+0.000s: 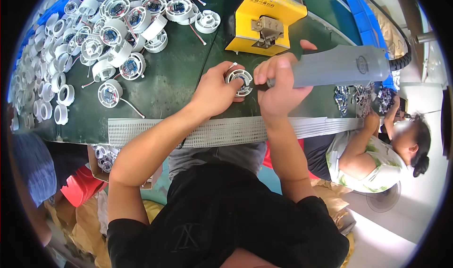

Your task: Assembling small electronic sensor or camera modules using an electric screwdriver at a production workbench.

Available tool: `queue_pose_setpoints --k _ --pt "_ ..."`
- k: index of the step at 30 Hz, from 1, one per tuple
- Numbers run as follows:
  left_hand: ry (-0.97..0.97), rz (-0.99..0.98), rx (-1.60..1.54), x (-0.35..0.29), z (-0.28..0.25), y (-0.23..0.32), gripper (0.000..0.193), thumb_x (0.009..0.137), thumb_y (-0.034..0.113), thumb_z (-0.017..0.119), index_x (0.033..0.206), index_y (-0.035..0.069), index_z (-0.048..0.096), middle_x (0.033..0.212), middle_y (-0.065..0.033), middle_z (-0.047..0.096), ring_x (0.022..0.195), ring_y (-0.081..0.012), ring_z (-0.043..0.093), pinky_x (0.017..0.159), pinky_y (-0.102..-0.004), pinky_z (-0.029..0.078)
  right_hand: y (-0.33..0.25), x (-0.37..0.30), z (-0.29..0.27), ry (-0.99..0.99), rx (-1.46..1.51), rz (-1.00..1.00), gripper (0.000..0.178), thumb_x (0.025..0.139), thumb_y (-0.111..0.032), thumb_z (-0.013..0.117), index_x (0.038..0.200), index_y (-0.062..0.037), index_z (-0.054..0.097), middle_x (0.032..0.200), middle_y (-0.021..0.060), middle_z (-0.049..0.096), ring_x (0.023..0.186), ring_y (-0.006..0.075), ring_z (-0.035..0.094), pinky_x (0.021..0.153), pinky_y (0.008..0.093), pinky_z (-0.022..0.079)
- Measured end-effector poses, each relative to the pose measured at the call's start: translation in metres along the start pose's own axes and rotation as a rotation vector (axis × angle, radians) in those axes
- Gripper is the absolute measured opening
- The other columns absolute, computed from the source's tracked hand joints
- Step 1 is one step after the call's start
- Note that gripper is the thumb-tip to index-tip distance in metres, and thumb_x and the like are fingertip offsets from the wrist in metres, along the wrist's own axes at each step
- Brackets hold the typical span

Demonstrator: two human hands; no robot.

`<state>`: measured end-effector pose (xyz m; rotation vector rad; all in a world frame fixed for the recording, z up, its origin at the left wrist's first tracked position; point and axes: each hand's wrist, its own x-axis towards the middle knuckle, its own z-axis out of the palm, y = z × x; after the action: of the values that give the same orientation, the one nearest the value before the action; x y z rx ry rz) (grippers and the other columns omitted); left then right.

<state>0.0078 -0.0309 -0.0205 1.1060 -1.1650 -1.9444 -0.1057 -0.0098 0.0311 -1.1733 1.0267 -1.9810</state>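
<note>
A round white plastic housing (247, 75) with a small circuit board inside is pinched in my left hand (213, 89), resting at the table top. A short wire with a white plug sticks up by my fingers. My right hand (279, 89) is wrapped round the front end of a grey electric screwdriver (342, 67), which lies roughly level and points left toward the housing. My fingers hide its tip, so I cannot tell whether it touches the housing. A black ribbed cord (401, 62) runs off its back end.
White housings (113, 37) with boards and wires are heaped at the left, beside empty white rings (60, 114). A yellow machine (241, 25) stands ahead. White mesh (226, 132) lines the table's near edge. Circuit boards (362, 98) and a co-worker (365, 159) are at the right.
</note>
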Motion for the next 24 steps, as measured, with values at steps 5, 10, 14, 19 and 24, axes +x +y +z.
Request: queue_pose_setpoints --k 5,10,14,19,24 --pt "0.005 -0.008 0.001 -0.001 0.0 0.0 0.026 0.089 0.004 0.057 0.113 -0.006 0.057 0.105 -0.0149 0.065 0.088 -0.0212 0.068 0.07 -0.032 0.062 0.003 -0.004 0.0 -0.03 -0.019 -0.009 0.048 0.087 0.0 0.049 0.131 -0.0003 0.031 0.061 0.0057 0.044 0.046 0.0145 0.044 0.045 0.0319 0.044" --pt "0.012 0.005 0.015 0.0 -0.001 -0.003 0.028 0.088 0.004 0.057 0.115 -0.005 0.057 0.106 -0.0151 0.065 0.088 -0.0215 0.069 0.07 -0.0321 0.062 0.007 -0.005 0.0 -0.049 -0.051 0.009 0.045 0.087 0.0 0.051 0.127 0.0022 0.031 0.062 0.0062 0.046 0.047 0.0151 0.046 0.047 0.032 0.045" --pt "0.015 0.034 0.029 0.001 0.005 -0.003 0.029 0.088 0.004 0.058 0.116 -0.005 0.058 0.108 -0.0151 0.065 0.089 -0.0215 0.069 0.07 -0.0316 0.062 0.014 -0.008 -0.012 -0.091 -0.059 -0.04 0.042 0.086 0.002 0.052 0.124 0.0024 0.032 0.064 0.0067 0.049 0.048 0.0147 0.048 0.049 0.031 0.046" --pt "0.044 0.075 0.036 -0.003 0.006 -0.002 0.026 0.091 0.005 0.058 0.115 -0.005 0.059 0.11 -0.0126 0.065 0.087 -0.0203 0.067 0.07 -0.032 0.063 0.012 -0.02 -0.013 -0.15 -0.083 0.051 0.044 0.085 0.002 0.057 0.124 0.0001 0.034 0.073 0.0052 0.055 0.062 0.0129 0.055 0.063 0.028 0.049" --pt "0.481 0.738 0.742 -0.013 -0.027 0.022 0.034 0.083 0.005 0.062 0.117 0.005 0.061 0.103 -0.0155 0.067 0.081 -0.0285 0.067 0.066 -0.0339 0.052 -0.005 -0.024 -0.024 -0.169 -0.064 -0.086 0.072 0.087 -0.03 0.072 0.14 0.0029 0.037 0.116 0.0141 0.058 0.109 0.0216 0.059 0.094 0.0357 0.047"
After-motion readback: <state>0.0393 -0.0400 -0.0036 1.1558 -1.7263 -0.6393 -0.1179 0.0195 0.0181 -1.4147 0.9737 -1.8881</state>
